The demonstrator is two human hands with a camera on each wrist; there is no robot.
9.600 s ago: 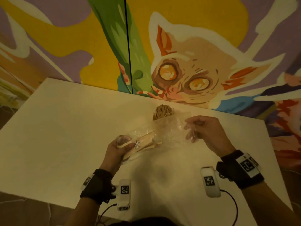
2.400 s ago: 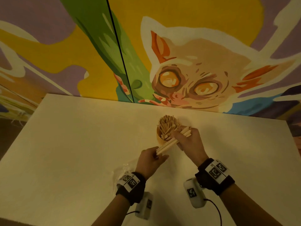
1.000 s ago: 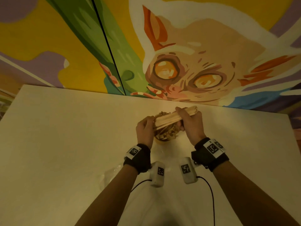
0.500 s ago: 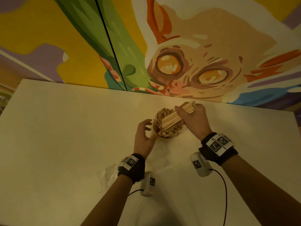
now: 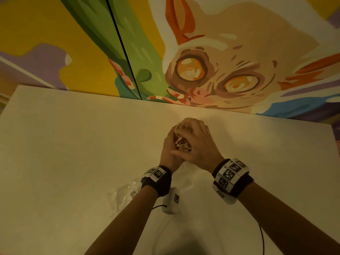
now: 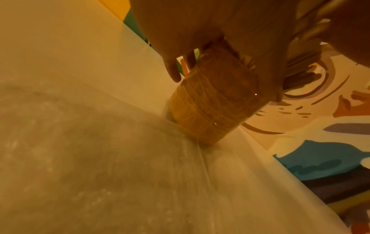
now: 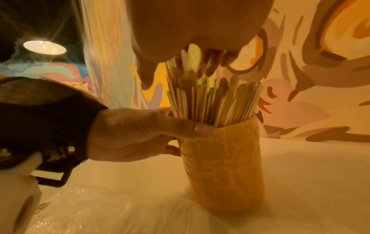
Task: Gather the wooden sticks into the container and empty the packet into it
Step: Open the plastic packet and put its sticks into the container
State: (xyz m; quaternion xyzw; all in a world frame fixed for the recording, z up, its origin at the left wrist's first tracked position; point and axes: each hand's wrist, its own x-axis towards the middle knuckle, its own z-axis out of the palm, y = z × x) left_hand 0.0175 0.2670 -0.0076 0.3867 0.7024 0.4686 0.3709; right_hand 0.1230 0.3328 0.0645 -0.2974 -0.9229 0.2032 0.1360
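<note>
An orange-brown container point(image 7: 222, 166) stands upright on the white table point(image 5: 73, 144), packed with wooden sticks point(image 7: 212, 101) that rise above its rim. My left hand point(image 5: 168, 150) grips the container just under the rim, thumb point(image 7: 186, 128) across the near side. My right hand point(image 5: 196, 142) comes down over the stick tops point(image 5: 181, 142), thumb and curled fingers point(image 7: 208, 66) closed round the tallest ones. The clear plastic packet point(image 5: 125, 196) lies flat and crumpled on the table beneath my left forearm, apart from the container. The head view hides the container behind both hands.
A painted mural wall point(image 5: 202, 52) rises right behind the table's far edge, close to the container. A lit lamp point(image 7: 44, 46) glows off to the left. Cables run from my wrist cameras over the near table.
My right hand has brought its bundle of sticks down upright into the container. My left hand, open beside it before, now grips the container.
</note>
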